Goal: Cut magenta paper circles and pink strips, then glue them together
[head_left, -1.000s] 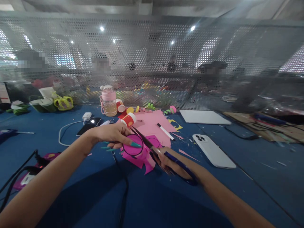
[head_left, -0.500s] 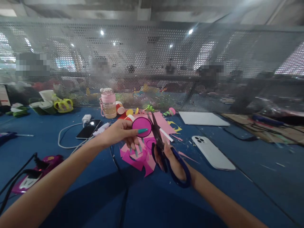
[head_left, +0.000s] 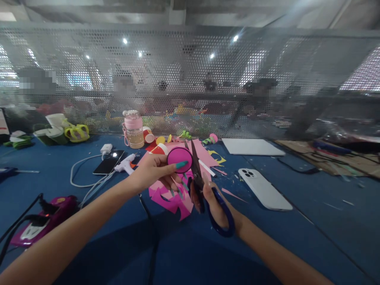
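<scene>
Head view: at a blue worktop (head_left: 332,221), a person's left hand (head_left: 160,171) holds up a magenta disc (head_left: 177,155), its edge ringed in black, in a pinching grip, the thumb with its long teal nail lying flat across the face. The right hand (head_left: 214,200) has its grip closed around the blue handles of a pair of scissors (head_left: 196,165), the dark blades pointing away from the person and slightly parted. The blades stand right at the disc's right edge; from here I cannot tell whether they touch it.

Below the hands lie magenta paper scraps (head_left: 166,201) with curved cut edges, and beyond them a pink sheet (head_left: 204,149) spreads across the middle, with a white marker (head_left: 207,168) at its right side. A red-and-white cup (head_left: 159,149) lies tipped just behind the left hand, and a pink-topped bottle (head_left: 133,130) stands upright farther back.

To the left, a white glue gun (head_left: 126,163) rests beside a black phone (head_left: 108,163), with a purple power strip (head_left: 61,213) nearer the person. To the right lies a white phone (head_left: 264,189), camera side up. A perforated metal screen (head_left: 178,99) runs along the back, the figures behind it blurred.
</scene>
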The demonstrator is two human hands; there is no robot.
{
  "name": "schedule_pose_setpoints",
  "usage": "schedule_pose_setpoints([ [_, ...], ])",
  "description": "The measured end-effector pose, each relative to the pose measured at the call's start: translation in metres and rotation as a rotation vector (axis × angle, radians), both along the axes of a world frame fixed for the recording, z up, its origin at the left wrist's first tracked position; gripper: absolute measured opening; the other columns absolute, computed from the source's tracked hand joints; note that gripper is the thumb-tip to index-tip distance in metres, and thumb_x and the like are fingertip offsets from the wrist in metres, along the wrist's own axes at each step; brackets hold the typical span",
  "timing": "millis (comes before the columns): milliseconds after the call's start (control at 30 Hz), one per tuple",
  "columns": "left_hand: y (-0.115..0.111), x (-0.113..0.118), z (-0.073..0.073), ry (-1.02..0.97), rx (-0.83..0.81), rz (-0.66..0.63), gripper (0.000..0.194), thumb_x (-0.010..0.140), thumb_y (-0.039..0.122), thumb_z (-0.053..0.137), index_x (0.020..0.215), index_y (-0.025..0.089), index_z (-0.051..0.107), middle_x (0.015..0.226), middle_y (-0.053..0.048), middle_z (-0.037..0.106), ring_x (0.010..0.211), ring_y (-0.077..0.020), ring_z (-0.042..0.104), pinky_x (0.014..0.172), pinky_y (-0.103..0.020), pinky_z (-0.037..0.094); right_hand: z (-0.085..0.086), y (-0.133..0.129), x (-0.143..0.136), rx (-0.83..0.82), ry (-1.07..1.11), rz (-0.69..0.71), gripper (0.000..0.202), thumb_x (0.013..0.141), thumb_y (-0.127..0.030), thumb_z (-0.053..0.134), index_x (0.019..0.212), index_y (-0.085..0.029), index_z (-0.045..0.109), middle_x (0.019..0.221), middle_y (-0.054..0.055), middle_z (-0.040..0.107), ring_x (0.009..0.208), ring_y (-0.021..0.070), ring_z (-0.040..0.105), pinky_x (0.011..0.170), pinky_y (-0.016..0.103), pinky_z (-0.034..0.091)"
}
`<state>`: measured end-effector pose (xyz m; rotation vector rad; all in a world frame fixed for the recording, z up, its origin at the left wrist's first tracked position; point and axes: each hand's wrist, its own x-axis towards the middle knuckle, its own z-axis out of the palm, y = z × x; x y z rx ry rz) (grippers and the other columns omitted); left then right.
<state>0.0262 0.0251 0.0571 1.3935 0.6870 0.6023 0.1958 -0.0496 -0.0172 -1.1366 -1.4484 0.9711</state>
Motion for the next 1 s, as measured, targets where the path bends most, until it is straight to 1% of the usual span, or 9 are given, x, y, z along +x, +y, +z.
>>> schedule_pose_setpoints([
  [167, -0.004, 0.001, 0.002, -0.010, 0.001, 0.018, 0.032, 0.062, 0.034, 0.078, 0.060, 0.010, 0.056, 0.054, -0.004, 0.070, 0.042, -0.0128, 0.065, 0.039, -0.016, 0.048, 0.001, 0.001, -0.001, 0.028, -0.011, 0.012, 0.059, 0.075, -0.078, 0.033, 0.062, -0.021, 0.043, 0.049, -0.003, 0.045, 0.041, 0.0101, 0.043, 0.042, 0.024, 0.037],
  [400, -0.005, 0.000, 0.000, -0.024, 0.011, 0.014, 0.033, 0.061, 0.036, 0.078, 0.061, 0.010, 0.058, 0.056, -0.004, 0.070, 0.043, -0.0134, 0.065, 0.041, -0.018, 0.051, 0.010, -0.001, -0.005, 0.029, -0.056, 0.010, 0.059, 0.080, -0.074, 0.026, 0.059, -0.022, 0.041, 0.047, -0.005, 0.040, 0.040, 0.0096, 0.040, 0.040, 0.023, 0.034],
  [567, -0.005, 0.001, 0.000, -0.011, 0.026, 0.014, 0.030, 0.065, 0.034, 0.076, 0.061, 0.010, 0.058, 0.057, -0.004, 0.070, 0.044, -0.0136, 0.065, 0.042, -0.021, 0.052, 0.017, -0.003, -0.005, 0.025, -0.116, -0.018, 0.059, 0.077, -0.077, 0.025, 0.061, -0.023, 0.039, 0.046, -0.005, 0.040, 0.039, 0.0100, 0.039, 0.041, 0.024, 0.034],
  [700, -0.005, 0.001, 0.000, -0.001, 0.038, 0.009, 0.031, 0.065, 0.035, 0.075, 0.062, 0.010, 0.058, 0.057, -0.005, 0.070, 0.045, -0.0135, 0.065, 0.043, -0.020, 0.051, 0.019, -0.005, -0.006, 0.028, -0.117, -0.049, 0.059, 0.076, -0.078, 0.026, 0.059, -0.023, 0.039, 0.044, -0.006, 0.038, 0.038, 0.0102, 0.038, 0.041, 0.025, 0.035],
  [867, -0.005, 0.000, 0.002, -0.001, 0.043, -0.003, 0.031, 0.066, 0.035, 0.074, 0.061, 0.010, 0.056, 0.055, -0.004, 0.069, 0.043, -0.0122, 0.065, 0.041, -0.017, 0.049, 0.019, -0.004, -0.005, 0.046, -0.127, -0.044, 0.060, 0.076, -0.078, 0.027, 0.056, -0.023, 0.038, 0.044, -0.005, 0.038, 0.038, 0.0099, 0.038, 0.038, 0.024, 0.033],
  [1000, -0.004, 0.000, 0.001, -0.001, 0.060, 0.001, 0.030, 0.067, 0.033, 0.074, 0.060, 0.011, 0.054, 0.054, -0.003, 0.069, 0.041, -0.0122, 0.064, 0.040, -0.017, 0.049, 0.021, -0.003, -0.004, 0.056, -0.124, -0.040, 0.058, 0.075, -0.078, 0.030, 0.058, -0.024, 0.039, 0.043, -0.006, 0.037, 0.036, 0.0096, 0.035, 0.037, 0.025, 0.032],
])
